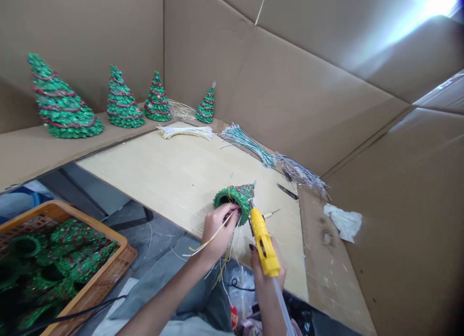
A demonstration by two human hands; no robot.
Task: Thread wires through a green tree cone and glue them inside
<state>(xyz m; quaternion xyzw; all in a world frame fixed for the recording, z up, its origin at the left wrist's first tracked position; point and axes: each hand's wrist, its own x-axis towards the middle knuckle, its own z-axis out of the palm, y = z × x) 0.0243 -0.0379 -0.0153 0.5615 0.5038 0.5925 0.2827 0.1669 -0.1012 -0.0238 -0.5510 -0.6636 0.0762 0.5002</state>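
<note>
left hand: fingers curled closed around the open base of a small green sequined cone tree, which is held tilted, tip pointing right, above the surface. the tilt turns the tree's flank toward the other hand. loose yellow and white wires run from the base down past the hand, apparently gathered by the grip, which keeps them off the cone's outside.

right hand: closed around the grip of a yellow hot glue gun, nozzle angled up at the cone; exact contact hidden. a pale rod, probably a glue stick, trails from its rear.

on a cardboard ledge, four finished-looking trees stand upright, largest to smallest. bundles of white wire, green wire and silver wire lie apart, sorted by colour, along the surface's far edge, within reach. a slim black tool, tweezers perhaps, lies near the silver bundle; a crumpled white cloth lies further right. an orange plastic crate at lower left holds more green cones.
</note>
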